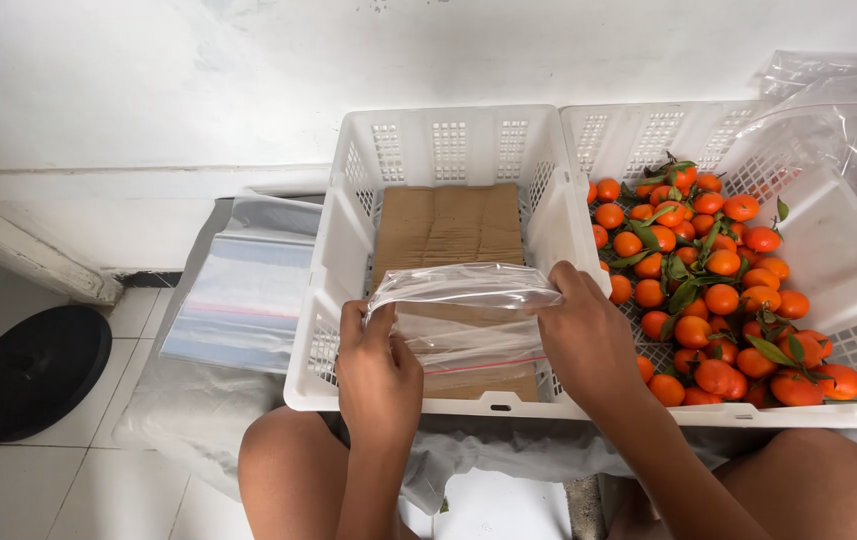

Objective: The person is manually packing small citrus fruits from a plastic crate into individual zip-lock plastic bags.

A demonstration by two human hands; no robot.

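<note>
Left hand [378,375]: closed on the left edge of a clear plastic bag [463,320]; its fingers [353,320] curl over the bag's rim at the near left corner of the empty crate.
Right hand [588,340]: closed on the right edge of the same bag, fingers [563,280] pinching the rim near the crate's right wall.
Clear plastic bag: held between both hands, its mouth stretched open and facing up; it hangs over the near part of the left crate, just above the cardboard. A thin red line runs across its lower part.
Left crate [448,140]: white plastic, slotted walls, lined on the bottom with a sheet of brown cardboard [448,225]; no fruit shows in it.
Right crate [828,250]: white, same kind, touching the left crate side by side; holds a heap of tangerines [718,290], orange, many with green leaves attached, gathered toward its left and near side.
Stack of bags [243,290]: flat clear bags lying left of the left crate, on a grey cover.
Loose plastic [848,110]: crumpled clear sheet at the far right, over the right crate's corner.
Floor [98,470]: pale tiles at the left, with a round black base [33,370] standing on them.
Knees [288,470]: the person's bare legs at the near edge, below the crates.
</note>
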